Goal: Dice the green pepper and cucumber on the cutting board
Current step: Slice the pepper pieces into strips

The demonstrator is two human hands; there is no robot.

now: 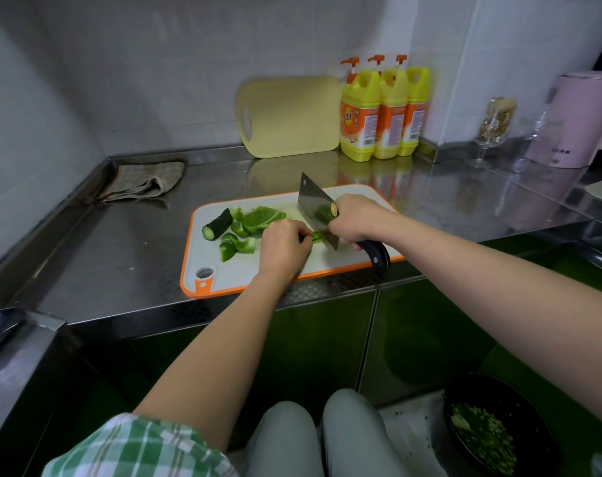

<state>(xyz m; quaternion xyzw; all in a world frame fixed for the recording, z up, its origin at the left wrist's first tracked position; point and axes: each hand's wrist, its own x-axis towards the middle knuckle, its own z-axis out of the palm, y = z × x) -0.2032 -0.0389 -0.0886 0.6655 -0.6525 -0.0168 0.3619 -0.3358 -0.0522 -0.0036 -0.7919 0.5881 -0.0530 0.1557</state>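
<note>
A white cutting board (224, 273) with an orange rim lies on the steel counter. At its left lie a cucumber piece (217, 224) and several green pepper pieces (255, 220). My left hand (283, 244), fingers curled, holds down a green piece (316, 237) at the board's middle. My right hand (353, 218) grips the black handle of a cleaver (315, 204), whose blade stands tilted with its edge down beside my left fingers. The piece under my left hand is mostly hidden.
A folded cloth (144, 182) lies at the back left of the counter (120, 263). A yellow board (289, 117) and three yellow detergent bottles (384, 111) stand against the wall. A glass (494, 127) and pink appliance (581, 118) are right. A black bin (492, 425) sits on the floor.
</note>
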